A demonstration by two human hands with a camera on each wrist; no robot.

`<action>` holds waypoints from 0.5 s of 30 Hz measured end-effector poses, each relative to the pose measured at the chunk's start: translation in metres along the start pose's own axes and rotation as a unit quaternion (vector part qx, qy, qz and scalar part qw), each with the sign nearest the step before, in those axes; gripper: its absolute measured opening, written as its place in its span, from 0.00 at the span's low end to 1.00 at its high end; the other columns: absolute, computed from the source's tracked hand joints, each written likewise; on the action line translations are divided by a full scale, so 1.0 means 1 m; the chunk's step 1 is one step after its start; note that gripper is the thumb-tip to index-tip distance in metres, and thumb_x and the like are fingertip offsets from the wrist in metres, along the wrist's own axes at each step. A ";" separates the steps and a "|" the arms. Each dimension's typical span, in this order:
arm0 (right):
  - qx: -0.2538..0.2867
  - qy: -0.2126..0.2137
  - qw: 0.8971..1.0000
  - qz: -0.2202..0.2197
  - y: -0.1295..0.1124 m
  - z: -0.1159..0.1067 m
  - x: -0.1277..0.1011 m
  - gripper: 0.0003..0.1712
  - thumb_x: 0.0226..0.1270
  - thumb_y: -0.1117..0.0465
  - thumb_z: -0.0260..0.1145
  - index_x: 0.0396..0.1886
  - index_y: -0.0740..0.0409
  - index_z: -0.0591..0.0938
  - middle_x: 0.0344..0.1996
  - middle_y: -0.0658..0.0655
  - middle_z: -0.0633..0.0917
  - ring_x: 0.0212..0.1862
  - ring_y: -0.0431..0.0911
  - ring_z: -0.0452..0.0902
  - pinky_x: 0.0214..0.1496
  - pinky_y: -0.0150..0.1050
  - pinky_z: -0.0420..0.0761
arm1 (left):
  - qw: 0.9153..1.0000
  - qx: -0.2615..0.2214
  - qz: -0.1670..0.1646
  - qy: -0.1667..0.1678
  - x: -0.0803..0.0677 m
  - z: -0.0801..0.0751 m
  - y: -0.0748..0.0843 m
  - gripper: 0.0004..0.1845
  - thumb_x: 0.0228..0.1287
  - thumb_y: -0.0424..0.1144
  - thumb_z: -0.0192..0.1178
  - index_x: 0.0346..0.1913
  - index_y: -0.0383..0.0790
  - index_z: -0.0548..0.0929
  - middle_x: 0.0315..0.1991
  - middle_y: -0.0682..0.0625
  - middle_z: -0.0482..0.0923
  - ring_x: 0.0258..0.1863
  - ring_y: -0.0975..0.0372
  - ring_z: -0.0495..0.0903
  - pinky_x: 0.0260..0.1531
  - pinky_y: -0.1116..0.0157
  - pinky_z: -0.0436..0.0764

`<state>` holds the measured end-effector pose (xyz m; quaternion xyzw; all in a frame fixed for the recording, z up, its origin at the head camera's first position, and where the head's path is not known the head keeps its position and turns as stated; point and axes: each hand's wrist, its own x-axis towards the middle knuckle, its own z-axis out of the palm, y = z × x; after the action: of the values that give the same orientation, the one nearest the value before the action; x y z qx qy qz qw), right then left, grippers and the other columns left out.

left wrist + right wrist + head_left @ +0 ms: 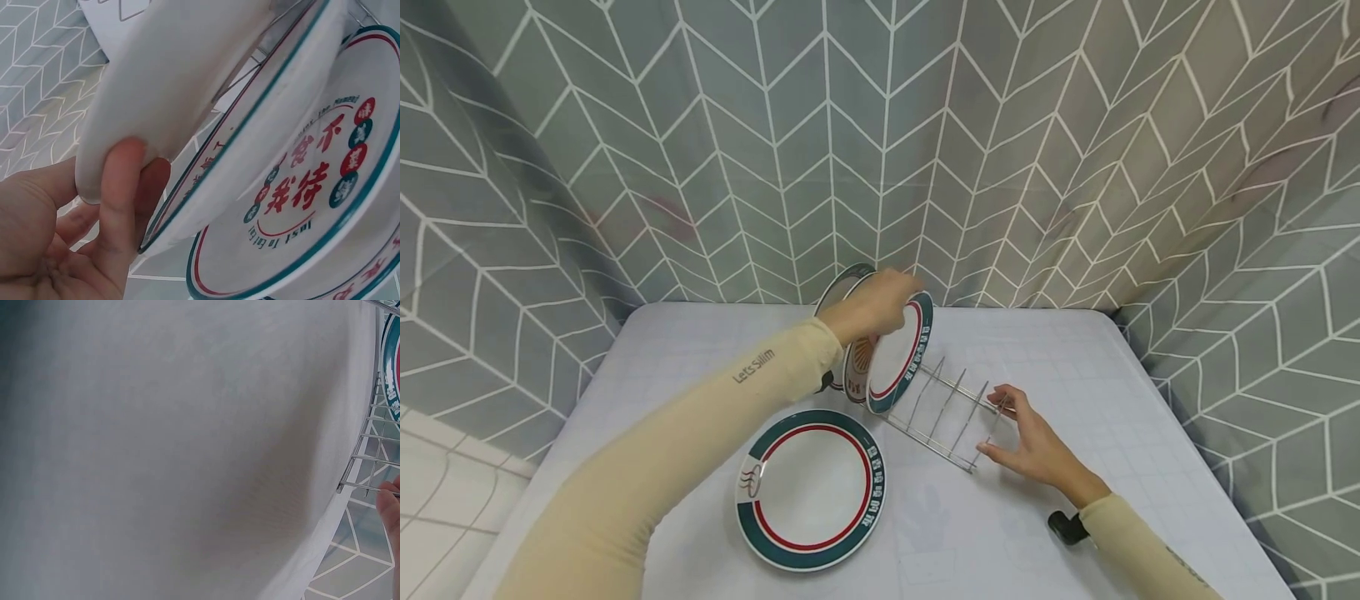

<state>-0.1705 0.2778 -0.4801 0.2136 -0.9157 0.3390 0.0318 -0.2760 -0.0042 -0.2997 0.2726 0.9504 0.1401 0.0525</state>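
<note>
My left hand (880,304) pinches the upper rim of a white plate with a teal and red border (898,362), which stands on edge at the left end of a wire dish rack (928,443). In the left wrist view, the fingers and thumb lie on either side of that plate's pale rim (156,81). More plates stand close behind it, one with red lettering (300,175). My right hand (1037,442) holds the rack's right end between thumb and fingers; its thumb (389,509) shows at the end wire in the right wrist view.
Flat on the white table (692,350), near the front, lies another teal-bordered plate (812,492), left of the rack. Patterned grey curtains (865,150) hang behind the table and at its sides. The rack's right-hand slots hold no plates.
</note>
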 end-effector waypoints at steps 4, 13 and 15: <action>0.001 0.000 1.000 0.003 0.000 0.000 0.000 0.51 0.52 0.57 0.78 0.69 0.62 0.57 0.60 0.62 0.74 0.63 0.54 0.71 0.65 0.49 0.73 | 1.000 0.012 -0.002 -0.002 -0.001 0.002 0.000 0.31 0.59 0.23 0.57 0.68 0.40 0.72 0.64 0.42 0.74 0.62 0.53 0.74 0.58 0.59 0.78; -0.002 0.001 1.000 0.003 -0.002 0.000 0.000 0.51 0.52 0.56 0.78 0.69 0.58 0.57 0.60 0.63 0.74 0.63 0.53 0.71 0.65 0.49 0.73 | 1.000 0.024 0.002 -0.001 -0.001 0.004 -0.001 0.30 0.60 0.23 0.56 0.67 0.40 0.72 0.64 0.42 0.75 0.63 0.53 0.74 0.60 0.58 0.76; -0.001 0.001 1.000 0.002 -0.002 0.000 0.000 0.51 0.52 0.56 0.78 0.69 0.58 0.57 0.60 0.63 0.74 0.63 0.53 0.71 0.65 0.49 0.73 | 1.000 0.027 0.005 0.000 -0.001 0.003 -0.002 0.30 0.60 0.23 0.56 0.67 0.40 0.73 0.63 0.42 0.75 0.63 0.52 0.73 0.61 0.58 0.76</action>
<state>-0.1701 0.2766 -0.4788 0.2109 -0.9164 0.3386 0.0324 -0.2754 -0.0053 -0.3032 0.2788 0.9525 0.1147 0.0439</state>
